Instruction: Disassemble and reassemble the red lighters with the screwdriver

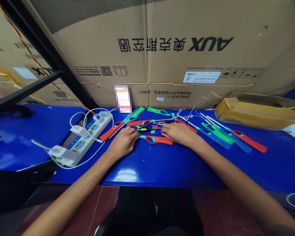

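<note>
On the blue table, my left hand (124,141) has its fingers bent together at the left end of an orange-red lighter (159,140) with a teal trigger part; what its fingertips pinch is too small to make out. My right hand (177,132) is closed near thin red wires (158,126), its fingertips partly hidden. Between the hands lies a black and yellow tool (145,129). Just behind it rests a red lighter (139,123). A green lighter shell (158,111) lies farther back.
A white power strip (90,134) with plugs and cables stands at the left. Blue, green and red lighters (248,141) lie at the right, before an open yellow-taped box (250,113). A large cardboard box (162,62) forms the back wall; a phone-like object (123,100) leans there.
</note>
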Available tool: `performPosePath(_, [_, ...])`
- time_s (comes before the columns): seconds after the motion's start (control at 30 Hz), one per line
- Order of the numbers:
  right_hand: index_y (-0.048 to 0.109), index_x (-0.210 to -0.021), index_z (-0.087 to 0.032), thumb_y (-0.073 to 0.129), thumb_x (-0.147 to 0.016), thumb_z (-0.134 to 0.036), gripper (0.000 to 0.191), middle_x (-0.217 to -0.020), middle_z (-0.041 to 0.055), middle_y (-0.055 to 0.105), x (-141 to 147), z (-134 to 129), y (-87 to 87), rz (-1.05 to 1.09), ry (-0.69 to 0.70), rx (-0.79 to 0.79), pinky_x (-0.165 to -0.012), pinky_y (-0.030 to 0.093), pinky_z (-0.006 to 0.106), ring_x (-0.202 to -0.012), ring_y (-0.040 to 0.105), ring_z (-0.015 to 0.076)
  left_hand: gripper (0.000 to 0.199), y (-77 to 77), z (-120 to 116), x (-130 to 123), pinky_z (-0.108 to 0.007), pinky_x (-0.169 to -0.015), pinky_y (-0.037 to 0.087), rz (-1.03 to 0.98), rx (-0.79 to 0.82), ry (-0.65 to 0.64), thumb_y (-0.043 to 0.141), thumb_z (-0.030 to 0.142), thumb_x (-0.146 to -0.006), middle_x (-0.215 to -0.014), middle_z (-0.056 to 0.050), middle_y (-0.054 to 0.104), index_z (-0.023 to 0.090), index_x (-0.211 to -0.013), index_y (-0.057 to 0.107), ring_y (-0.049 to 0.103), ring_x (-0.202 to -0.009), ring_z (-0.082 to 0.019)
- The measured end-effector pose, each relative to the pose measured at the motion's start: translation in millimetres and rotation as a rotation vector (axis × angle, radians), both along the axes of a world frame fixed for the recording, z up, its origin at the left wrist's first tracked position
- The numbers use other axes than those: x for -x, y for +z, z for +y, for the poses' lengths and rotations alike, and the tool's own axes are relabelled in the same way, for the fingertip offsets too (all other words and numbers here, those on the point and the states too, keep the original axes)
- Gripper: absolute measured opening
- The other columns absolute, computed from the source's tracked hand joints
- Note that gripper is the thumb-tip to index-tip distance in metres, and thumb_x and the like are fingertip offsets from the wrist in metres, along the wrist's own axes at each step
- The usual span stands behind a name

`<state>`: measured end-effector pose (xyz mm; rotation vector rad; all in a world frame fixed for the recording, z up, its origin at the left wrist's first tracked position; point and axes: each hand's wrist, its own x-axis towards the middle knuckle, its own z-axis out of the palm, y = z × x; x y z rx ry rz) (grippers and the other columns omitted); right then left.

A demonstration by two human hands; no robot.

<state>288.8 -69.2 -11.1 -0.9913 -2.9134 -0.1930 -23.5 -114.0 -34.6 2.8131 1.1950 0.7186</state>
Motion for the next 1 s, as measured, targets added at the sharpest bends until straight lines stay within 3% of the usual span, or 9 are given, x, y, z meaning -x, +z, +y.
performPosePath(0.2, [0.074, -0.108, -0.018, 0.055, -0.109, -0.023, 0.020, -0.110, 0.0094, 0.075, -20, 3, 0.1, 0.198, -0.017, 0.218, -0.077, 0.047, 0.034, -0.093, 0.070, 0.0213, 0.019, 0.0, -1, -1, -0.043, -0.088, 0.059, -0.001, -0.013, -0.012, 0.053, 0.015, -0.107, -0.103, -0.010, 0.072, 0.019, -0.112, 0.071, 0.068, -0.098, -0.027])
performPosePath(0.3, [0.076, -0.107, -0.022, 0.056, -0.107, -0.019, 0.020, -0.112, 0.0071, 0.076, -25, 4, 3.2, 0.226, 0.013, 0.249, -0.078, 0.047, 0.033, -0.095, 0.069, 0.0200, 0.018, 0.0, -1, -1, -0.044, -0.090, 0.059, 0.001, -0.003, 0.002, 0.053, 0.017, -0.108, -0.104, -0.010, 0.072, 0.019, -0.112, 0.071, 0.068, -0.100, -0.027])
performPosePath(0.5, [0.076, -0.087, -0.021, 0.057, -0.101, -0.009, 0.026, -0.098, 0.0057, 0.077, -11, 10, 19.3, 0.064, 0.035, 0.238, -0.068, 0.038, 0.036, -0.086, 0.066, 0.0196, 0.017, -3.7, 0, -2, -0.044, -0.090, 0.059, -0.020, -0.008, 0.008, 0.054, 0.017, -0.108, -0.104, -0.010, 0.072, 0.018, -0.112, 0.071, 0.068, -0.100, -0.028])
performPosePath(0.6, [0.073, -0.077, -0.020, 0.062, -0.094, -0.008, 0.024, -0.088, 0.0072, 0.075, -1, 20, 29.9, -0.040, 0.024, 0.238, -0.063, 0.032, 0.037, -0.073, 0.061, 0.0189, 0.017, -4.7, 0, -2, -0.045, -0.090, 0.059, -0.035, -0.017, 0.002, 0.054, 0.018, -0.108, -0.104, -0.011, 0.072, 0.017, -0.111, 0.071, 0.068, -0.102, -0.028])
performPosePath(0.83, [0.071, -0.072, -0.022, 0.075, -0.076, -0.009, 0.014, -0.074, 0.0028, 0.068, 23, 37, 52.1, -0.205, 0.083, 0.367, -0.059, 0.028, 0.036, -0.062, 0.049, 0.0166, 0.018, -2.0, -2, -3, -0.044, -0.088, 0.059, -0.016, -0.022, 0.011, 0.054, 0.018, -0.108, -0.102, -0.010, 0.072, 0.018, -0.110, 0.072, 0.068, -0.098, -0.027])
performPosePath(0.9, [0.069, -0.072, -0.022, 0.075, -0.075, -0.013, 0.012, -0.072, 0.0021, 0.066, 23, 38, 55.8, -0.185, 0.070, 0.388, -0.060, 0.029, 0.035, -0.062, 0.048, 0.0164, 0.019, -1.3, -2, -3, -0.045, -0.088, 0.059, -0.010, -0.025, 0.013, 0.053, 0.018, -0.109, -0.102, -0.010, 0.071, 0.018, -0.110, 0.072, 0.068, -0.098, -0.027])
performPosePath(1.0, [0.066, -0.076, -0.022, 0.071, -0.074, -0.015, 0.009, -0.079, 0.0013, 0.069, 13, 36, 54.9, 0.008, 0.040, 0.440, -0.062, 0.032, 0.033, -0.067, 0.053, 0.0162, 0.020, -1.8, -2, -3, -0.045, -0.088, 0.060, 0.000, -0.039, 0.013, 0.052, 0.021, -0.110, -0.101, -0.010, 0.071, 0.018, -0.110, 0.072, 0.068, -0.097, -0.027])
